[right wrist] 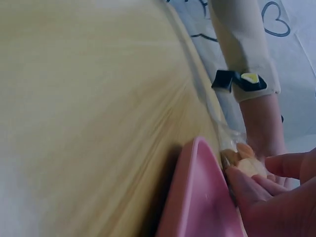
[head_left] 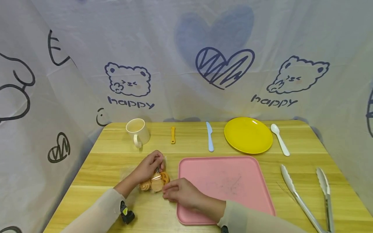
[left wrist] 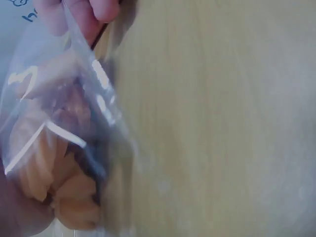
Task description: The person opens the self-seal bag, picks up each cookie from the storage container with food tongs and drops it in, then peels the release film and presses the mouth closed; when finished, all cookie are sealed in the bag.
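Observation:
A clear plastic bag of round orange cookies (head_left: 155,183) lies on the wooden table (head_left: 102,168), just left of the pink tray (head_left: 227,184). My left hand (head_left: 156,162) pinches the bag's top edge and holds it up. My right hand (head_left: 168,191) grips the bag's lower right end, next to the tray's left rim. In the left wrist view the bag (left wrist: 54,163) fills the left side, with fingertips (left wrist: 84,12) on its top. The right wrist view shows the cookies (right wrist: 243,159) between my curled right-hand fingers (right wrist: 266,197) and the tray (right wrist: 197,202).
Along the back of the table stand a cream mug (head_left: 137,131), a small orange utensil (head_left: 173,134), a light blue knife (head_left: 209,136), a yellow plate (head_left: 247,135) and a white spoon (head_left: 279,139). Metal tongs (head_left: 309,194) lie at the right. Printed cloth walls surround the table.

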The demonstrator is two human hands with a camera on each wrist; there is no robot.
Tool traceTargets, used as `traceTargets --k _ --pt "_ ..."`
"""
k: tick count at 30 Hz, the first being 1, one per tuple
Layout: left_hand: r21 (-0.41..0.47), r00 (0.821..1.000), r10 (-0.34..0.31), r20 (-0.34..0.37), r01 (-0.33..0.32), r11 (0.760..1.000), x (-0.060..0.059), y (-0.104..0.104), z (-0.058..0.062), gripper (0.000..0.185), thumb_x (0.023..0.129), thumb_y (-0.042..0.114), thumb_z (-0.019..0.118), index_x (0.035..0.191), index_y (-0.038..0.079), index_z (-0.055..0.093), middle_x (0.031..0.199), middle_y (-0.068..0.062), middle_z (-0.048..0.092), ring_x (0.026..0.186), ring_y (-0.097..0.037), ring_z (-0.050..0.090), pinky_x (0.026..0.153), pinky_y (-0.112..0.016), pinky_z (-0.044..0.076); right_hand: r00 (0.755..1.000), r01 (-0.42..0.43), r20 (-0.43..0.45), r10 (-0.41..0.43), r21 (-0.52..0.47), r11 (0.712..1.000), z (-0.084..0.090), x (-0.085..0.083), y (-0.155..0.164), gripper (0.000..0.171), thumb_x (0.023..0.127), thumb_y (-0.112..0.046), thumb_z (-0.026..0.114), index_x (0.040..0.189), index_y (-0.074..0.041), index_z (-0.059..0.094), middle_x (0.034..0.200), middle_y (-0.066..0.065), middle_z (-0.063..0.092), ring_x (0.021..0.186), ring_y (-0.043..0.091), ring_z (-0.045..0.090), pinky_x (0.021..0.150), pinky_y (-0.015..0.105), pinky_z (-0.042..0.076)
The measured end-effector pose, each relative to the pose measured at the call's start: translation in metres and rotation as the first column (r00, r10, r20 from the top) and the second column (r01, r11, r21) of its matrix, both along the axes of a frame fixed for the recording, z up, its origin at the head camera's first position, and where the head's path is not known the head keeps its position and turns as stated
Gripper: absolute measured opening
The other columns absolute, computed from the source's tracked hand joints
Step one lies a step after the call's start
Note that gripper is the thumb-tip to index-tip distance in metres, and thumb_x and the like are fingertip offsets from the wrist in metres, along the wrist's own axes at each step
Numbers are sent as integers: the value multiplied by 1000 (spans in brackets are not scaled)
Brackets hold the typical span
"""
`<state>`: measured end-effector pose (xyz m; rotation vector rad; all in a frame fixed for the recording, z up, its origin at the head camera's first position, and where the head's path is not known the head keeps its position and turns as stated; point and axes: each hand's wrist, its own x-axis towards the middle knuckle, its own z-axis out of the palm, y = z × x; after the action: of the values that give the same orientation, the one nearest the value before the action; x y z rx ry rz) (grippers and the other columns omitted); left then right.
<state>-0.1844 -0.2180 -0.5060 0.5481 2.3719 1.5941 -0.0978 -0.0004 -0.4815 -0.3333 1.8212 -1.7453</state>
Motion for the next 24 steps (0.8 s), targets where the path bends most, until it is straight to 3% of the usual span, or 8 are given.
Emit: traceTargets --k 4,9,16,21,24 --pt "110 996 80 35 -83 990 2 0 0 22 114 12 37 107 -6 47 86 -12 60 75 -13 59 66 -22 53 974 61 -224 -31 128 990 -1 -8 2 12 92 -9 76 103 -3 78 92 4 78 86 12 73 76 21 60" --pt "249 967 242 80 -255 934 8 8 9 17 113 9 37 107 -6 44 85 -9 58 73 -12 60 66 -20 55 898 159 -432 -82 145 977 -2 -20 5 5 90 -12 81 91 -10 77 85 -5 75 77 5 69 69 20 58" --pt "309 898 435 -63 -397 864 17 15 32 21 113 14 39 108 -5 47 84 -7 61 71 -12 63 67 -23 50 750 243 -653 -104 126 962 18 -32 11 7 93 -12 78 90 -15 73 85 -8 72 80 3 67 72 20 59" --pt "422 856 506 -102 -424 802 25 20 49 20 113 14 40 107 -4 47 84 -4 63 74 -13 65 69 -24 51 647 226 -759 -73 100 969 36 -39 20 5 96 -9 75 95 -13 72 90 -5 71 82 6 66 74 21 60" --pt "480 840 530 -114 -420 770 32 20 57 19 113 16 41 108 -2 47 87 -3 67 81 -15 68 72 -25 54 568 209 -822 -41 96 973 45 -45 27 3 97 -7 72 98 -9 73 93 -1 71 84 8 67 75 21 60"
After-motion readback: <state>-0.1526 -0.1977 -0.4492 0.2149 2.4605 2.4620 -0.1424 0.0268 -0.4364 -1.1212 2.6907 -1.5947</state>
